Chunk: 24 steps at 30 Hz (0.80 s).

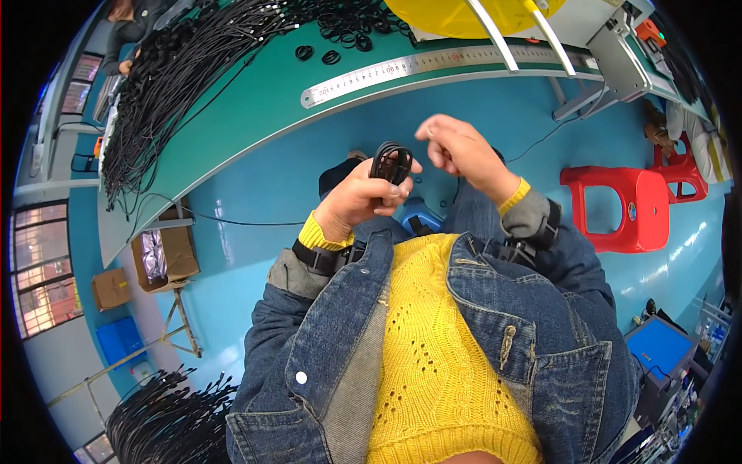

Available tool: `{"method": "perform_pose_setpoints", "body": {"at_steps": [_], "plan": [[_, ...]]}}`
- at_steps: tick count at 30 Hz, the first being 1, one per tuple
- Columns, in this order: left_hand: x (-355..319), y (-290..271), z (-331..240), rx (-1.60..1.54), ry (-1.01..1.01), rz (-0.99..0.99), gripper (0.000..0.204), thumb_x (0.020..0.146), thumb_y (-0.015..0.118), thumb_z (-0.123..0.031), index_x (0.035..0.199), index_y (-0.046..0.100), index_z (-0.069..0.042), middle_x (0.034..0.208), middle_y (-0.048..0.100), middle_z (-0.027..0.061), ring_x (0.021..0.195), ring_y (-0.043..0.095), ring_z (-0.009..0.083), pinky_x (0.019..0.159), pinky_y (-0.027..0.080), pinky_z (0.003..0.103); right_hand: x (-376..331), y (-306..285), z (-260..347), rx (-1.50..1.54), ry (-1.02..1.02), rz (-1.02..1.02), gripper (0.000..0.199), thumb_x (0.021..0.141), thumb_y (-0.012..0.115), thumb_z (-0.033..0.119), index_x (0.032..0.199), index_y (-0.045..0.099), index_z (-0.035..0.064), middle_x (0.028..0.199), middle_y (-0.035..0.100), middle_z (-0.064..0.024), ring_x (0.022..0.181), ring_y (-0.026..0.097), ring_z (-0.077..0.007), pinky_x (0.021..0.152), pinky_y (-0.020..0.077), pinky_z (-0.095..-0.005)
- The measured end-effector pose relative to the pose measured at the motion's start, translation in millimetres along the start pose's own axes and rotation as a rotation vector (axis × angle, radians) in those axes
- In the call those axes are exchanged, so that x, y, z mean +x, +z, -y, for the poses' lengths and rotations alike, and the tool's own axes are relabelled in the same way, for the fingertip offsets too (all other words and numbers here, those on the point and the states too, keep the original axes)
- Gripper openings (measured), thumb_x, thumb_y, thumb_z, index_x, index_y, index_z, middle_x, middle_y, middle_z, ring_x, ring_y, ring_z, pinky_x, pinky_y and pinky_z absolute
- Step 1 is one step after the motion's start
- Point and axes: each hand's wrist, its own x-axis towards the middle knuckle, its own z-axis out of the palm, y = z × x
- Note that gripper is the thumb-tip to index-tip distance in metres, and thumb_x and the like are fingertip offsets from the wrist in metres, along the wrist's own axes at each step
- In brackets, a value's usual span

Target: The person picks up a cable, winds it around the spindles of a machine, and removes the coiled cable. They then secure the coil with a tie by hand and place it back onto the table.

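Note:
My left hand is closed around a black cable wound into a small coil, held upright in front of my lap. The loops stick up above the thumb and fingers. Just to the right, my right hand is raised apart from the coil. Its fingers are curled, with the forefinger and thumb close together; whatever they may hold is too small and blurred to make out. Beyond both hands lies a long steel ruler along the near edge of the green table.
Many loose black cables cover the table's left side, with coiled cables at the back. A yellow round object stands behind the ruler. Red stools are right, an open carton left. Another person's hand shows far left.

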Motion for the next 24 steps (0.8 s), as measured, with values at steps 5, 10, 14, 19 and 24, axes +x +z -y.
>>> {"method": "perform_pose_setpoints", "body": {"at_steps": [5, 10, 14, 19, 24], "plan": [[11.1, -3.3, 6.3, -0.324, -0.129, 0.211, 0.037, 0.086, 0.049, -0.027, 0.109, 0.047, 0.001, 0.080, 0.049, 0.0083, 0.058, 0.042, 0.0093, 0.040, 0.029, 0.017, 16.8, 13.5, 20.8, -0.488, -0.262, 0.233, 0.031, 0.093, 0.041, 0.029, 0.083, 0.053, 0.0018, 0.060, 0.050, -0.0033, 0.046, 0.042, -0.0090, 0.044, 0.0353, -0.0248], [9.1, -0.3, 12.7, -0.379, -0.168, 0.061, 0.038, 0.084, 0.055, -0.030, 0.107, 0.048, 0.000, 0.073, 0.047, 0.0041, 0.055, 0.040, 0.0083, 0.040, 0.027, 0.017, 18.4, 17.8, 21.0, -0.666, -0.257, 0.320, 0.037, 0.094, 0.039, 0.031, 0.079, 0.053, 0.0011, 0.061, 0.051, -0.0040, 0.050, 0.046, -0.0113, 0.047, 0.0390, -0.0272], [8.1, 1.7, 17.0, 0.175, -0.094, -0.059, 0.030, 0.081, 0.061, -0.025, 0.099, 0.053, -0.002, 0.067, 0.046, 0.0000, 0.052, 0.039, 0.0073, 0.039, 0.026, 0.019, 25.3, 11.0, 10.6, -0.691, -0.365, 0.359, 0.040, 0.093, 0.041, 0.036, 0.078, 0.053, 0.0005, 0.062, 0.054, -0.0080, 0.053, 0.053, -0.0177, 0.050, 0.0417, -0.0309], [17.1, 5.9, 13.4, 0.572, -0.072, -0.202, 0.015, 0.078, 0.063, -0.015, 0.087, 0.057, -0.004, 0.066, 0.049, -0.0016, 0.053, 0.045, 0.0079, 0.040, 0.032, 0.022, 16.8, 33.6, 16.8, -1.032, -0.350, 0.110, 0.044, 0.084, 0.050, 0.039, 0.080, 0.057, -0.0041, 0.072, 0.059, -0.0240, 0.068, 0.058, -0.0398, 0.064, 0.0476, -0.0449], [37.8, -19.6, 48.4, 1.217, 0.830, -0.209, 0.010, 0.077, 0.059, -0.013, 0.079, 0.056, -0.003, 0.071, 0.060, 0.0057, 0.055, 0.055, 0.0134, 0.043, 0.040, 0.029, 22.0, 48.1, -14.5, -1.201, -0.431, -0.073, 0.039, 0.080, 0.052, 0.035, 0.075, 0.056, -0.0036, 0.070, 0.058, -0.0278, 0.069, 0.058, -0.0428, 0.065, 0.0470, -0.0505]]}}
